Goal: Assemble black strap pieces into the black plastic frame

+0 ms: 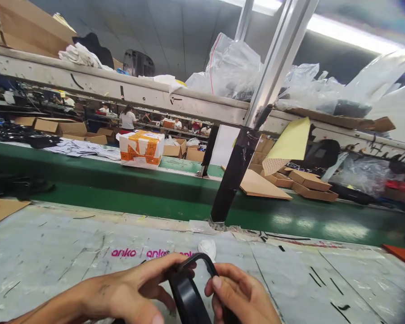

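Observation:
Both of my hands hold a black curved band, a smooth plastic-looking loop, at the bottom middle of the view. My left hand grips its left side with the thumb reaching over the top edge. My right hand pinches its right side between thumb and fingers. The lower part of the band runs out of the frame. A small white crumpled piece lies on the worktable just beyond the band.
A green conveyor belt runs across beyond the worktable, with a taped white box, flat cardboard and small brown boxes on its far side. A black and silver post rises from the table edge. Plastic bags fill the overhead shelf. People work in the distance.

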Demonstrator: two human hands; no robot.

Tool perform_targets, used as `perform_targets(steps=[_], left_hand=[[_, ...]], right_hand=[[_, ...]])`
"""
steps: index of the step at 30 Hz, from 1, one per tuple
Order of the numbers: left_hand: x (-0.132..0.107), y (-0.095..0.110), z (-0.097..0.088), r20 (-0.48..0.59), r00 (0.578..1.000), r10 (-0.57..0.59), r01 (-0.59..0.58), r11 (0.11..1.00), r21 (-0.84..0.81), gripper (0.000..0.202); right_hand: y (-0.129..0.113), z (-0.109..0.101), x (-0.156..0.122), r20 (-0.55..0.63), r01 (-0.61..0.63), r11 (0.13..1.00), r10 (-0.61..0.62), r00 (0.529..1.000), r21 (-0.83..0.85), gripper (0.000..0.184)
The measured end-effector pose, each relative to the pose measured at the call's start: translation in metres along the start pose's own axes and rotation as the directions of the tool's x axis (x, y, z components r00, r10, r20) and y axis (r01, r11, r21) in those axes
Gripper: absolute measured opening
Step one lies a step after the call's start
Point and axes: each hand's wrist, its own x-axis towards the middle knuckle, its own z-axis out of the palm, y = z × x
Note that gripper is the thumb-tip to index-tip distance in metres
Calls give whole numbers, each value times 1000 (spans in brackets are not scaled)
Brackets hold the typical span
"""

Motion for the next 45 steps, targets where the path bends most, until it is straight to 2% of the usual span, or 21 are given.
perform_targets(steps=[2, 4, 7, 10, 11, 14, 16, 17, 21, 23, 26, 28, 29, 31, 33, 36, 37, 39, 42, 43, 45], left_hand=[[9, -15, -6, -22, 999, 41, -38, 991, 128, 60], [19, -37, -7, -170, 978, 118, -67, 958, 279, 46], [31, -72, -3, -400, 876, 269, -137, 935, 328, 22], [33, -98, -4, -564, 745, 357, -194, 924, 329, 22], [31, -105, -6, -583, 719, 379, -196, 915, 354, 24], [20, -116, -18, -551, 697, 459, -143, 842, 520, 37], [14, -119, -26, -470, 705, 531, -133, 750, 648, 40], [13, -119, -29, -427, 688, 587, -156, 694, 703, 38], [13, -114, -36, -321, 539, 779, -205, 491, 847, 23], [15, -110, -35, -341, 511, 789, -150, 472, 869, 17], [21, -108, -31, -405, 530, 745, -86, 523, 848, 12], [25, -111, -28, -472, 571, 672, -55, 605, 794, 13], [28, -113, -26, -531, 603, 595, -22, 678, 735, 15], [31, -117, -23, -647, 675, 354, 78, 838, 540, 22], [33, -120, -22, -681, 725, 101, 175, 930, 324, 28], [32, -118, -23, -677, 729, -96, 215, 972, 93, 24], [31, -115, -23, -668, 731, -135, 204, 979, 26, 30], [28, -109, -23, -596, 779, -197, 157, 980, -119, 51], [25, -97, -24, -284, 921, -267, 128, 896, -426, 65], [24, -93, -25, -173, 948, -268, 141, 839, -526, 66], [23, -89, -27, -36, 965, -262, 170, 721, -672, 61]], right_hand=[[10, 0, 9, -28, 18, 999, -16, 999, 52, 61], [17, 4, 16, -29, 16, 996, -14, 999, 82, 61], [24, 13, 26, 18, -8, 989, 6, 1000, 147, 60], [29, 22, 38, 78, -42, 980, 27, 997, 195, 60], [29, 24, 42, 94, -55, 978, 36, 995, 203, 60], [30, 29, 52, 140, -107, 970, 77, 987, 217, 56], [31, 31, 57, 170, -134, 968, 99, 980, 213, 50], [32, 32, 59, 183, -137, 968, 99, 978, 211, 46], [43, 37, 69, 137, -85, 965, 52, 989, 246, 38], [54, 39, 73, 86, -49, 961, 26, 996, 271, 41], [67, 38, 76, 74, -39, 964, 20, 997, 261, 43], [71, 34, 76, 67, -60, 969, 45, 997, 239, 44], [72, 32, 75, 60, -66, 970, 53, 997, 235, 44], [71, 28, 74, 58, -81, 966, 69, 996, 247, 45], [69, 24, 75, 59, -114, 946, 101, 993, 302, 47], [67, 20, 80, 0, -170, 903, 185, 983, 394, 53], [66, 18, 81, -27, -175, 897, 203, 979, 405, 51], [61, 13, 83, -51, -169, 902, 206, 977, 398, 43], [54, 8, 84, -51, -145, 917, 176, 983, 372, 35], [53, 8, 83, -59, -154, 916, 189, 980, 370, 38], [53, 9, 83, -72, -169, 913, 210, 975, 372, 44]])
